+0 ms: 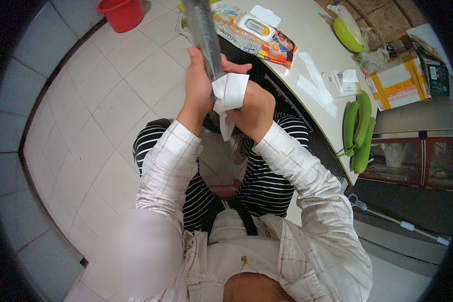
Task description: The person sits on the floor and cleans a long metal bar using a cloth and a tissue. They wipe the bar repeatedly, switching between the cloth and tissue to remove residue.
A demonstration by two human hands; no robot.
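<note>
My left hand [198, 85] grips a long, dark grey, scuffed object [205, 36] from below. The thumb lies on one side of it and the fingers come round the other. Its far end runs out of the top of the view, and I cannot tell what it is. In my right hand [257, 107] is a white wipe [232, 88], wrapped round the object's near end, with a loose corner hanging down. Most of the right fingers are hidden behind the wipe. Beyond the hands, a pack of wet wipes [230, 28] lies on the white table [309, 30] with its lid raised.
White folded strips [317, 90], a small printed packet [349, 83] and several long green gourds [358, 130] lie along the table. A taped cardboard box [398, 81] and a bagged green melon [347, 34] are at its far side. A red bucket [122, 15] stands on the tiled floor.
</note>
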